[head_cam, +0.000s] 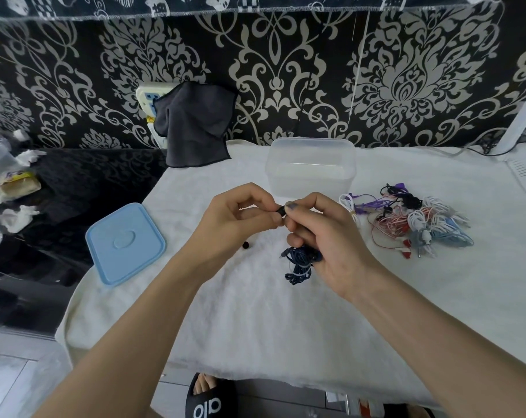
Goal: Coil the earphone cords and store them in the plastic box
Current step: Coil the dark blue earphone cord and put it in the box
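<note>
Pinching a small black earbud (281, 211): left hand (240, 217) and right hand (325, 236), dark blue cord bundle (300, 260) gripped in right. Clear plastic box (311, 167) at 12 o'clock; tangled coloured earphones (415, 221) at 3.

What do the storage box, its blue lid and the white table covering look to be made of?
Storage box: likely plastic, translucent and frosted, since the wallpaper shows hazily through its walls. Blue lid: probably plastic too, opaque with a smooth matte look and a moulded oval in its centre. White table covering: seemingly a fluffy fabric, perhaps a towel or fleece, judging by its fuzzy nap and soft folds at the edge.
</note>
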### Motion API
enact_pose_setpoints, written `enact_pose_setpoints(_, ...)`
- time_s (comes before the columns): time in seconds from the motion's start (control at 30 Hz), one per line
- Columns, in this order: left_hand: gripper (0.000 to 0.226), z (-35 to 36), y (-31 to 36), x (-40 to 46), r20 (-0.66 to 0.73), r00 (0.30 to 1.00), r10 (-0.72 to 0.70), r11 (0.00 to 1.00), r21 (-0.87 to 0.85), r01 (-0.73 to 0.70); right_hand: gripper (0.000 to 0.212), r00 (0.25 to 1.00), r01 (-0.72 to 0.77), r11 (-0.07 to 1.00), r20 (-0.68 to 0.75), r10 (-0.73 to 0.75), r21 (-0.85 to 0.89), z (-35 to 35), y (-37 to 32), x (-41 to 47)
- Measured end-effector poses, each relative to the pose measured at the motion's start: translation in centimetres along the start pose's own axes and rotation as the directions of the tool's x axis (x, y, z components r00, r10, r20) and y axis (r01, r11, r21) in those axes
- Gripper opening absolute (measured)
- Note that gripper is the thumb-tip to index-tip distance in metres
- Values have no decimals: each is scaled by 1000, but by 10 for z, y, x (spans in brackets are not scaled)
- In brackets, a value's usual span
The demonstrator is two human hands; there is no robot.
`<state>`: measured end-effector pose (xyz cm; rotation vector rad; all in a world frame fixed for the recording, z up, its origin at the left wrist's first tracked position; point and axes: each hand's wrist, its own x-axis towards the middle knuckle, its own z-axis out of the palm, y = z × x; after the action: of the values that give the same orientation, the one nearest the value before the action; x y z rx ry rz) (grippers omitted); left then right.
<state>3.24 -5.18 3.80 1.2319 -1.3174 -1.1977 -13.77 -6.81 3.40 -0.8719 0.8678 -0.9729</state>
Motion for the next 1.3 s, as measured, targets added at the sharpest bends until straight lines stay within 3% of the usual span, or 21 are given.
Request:
enact_pose_setpoints(0.17,18,0,-3,2,28,999,-40,996,-82,42,26,1000,17,1000,-3,-17,-13,0,2,1)
enact_pose_setpoints(0.4,11,3,-4,4,93,975,-200,945,-246,217,16,1000,20,1000,-10,-20,-6,1,5,-1)
enact_pose_setpoints(0.6,21,12,2,1,65,981,-181,936,-296,192,15,999,-21,998,-25,23,58,2,3,-2)
enact_pose_setpoints(0.77,7,14,-1,-3,-65,995,75,997,6,-75,14,998,-45,994,-38,49,103,3,3,0)
enact_pose_setpoints(0.93,16,16,-2,-9,-60,959,276,924,293,-247,28,998,-53,987,-33,59,154,5,4,-1)
enact_pose_setpoints(1.1,30,17,-4,-9,-78,914,398,845,418,-333,34,997,-78,975,-1,80,210,6,3,-2)
enact_pose_setpoints(1.3,9,17,-10,-5,-40,869,493,757,513,-405,31,992,-129,962,24,127,240,4,1,-3)
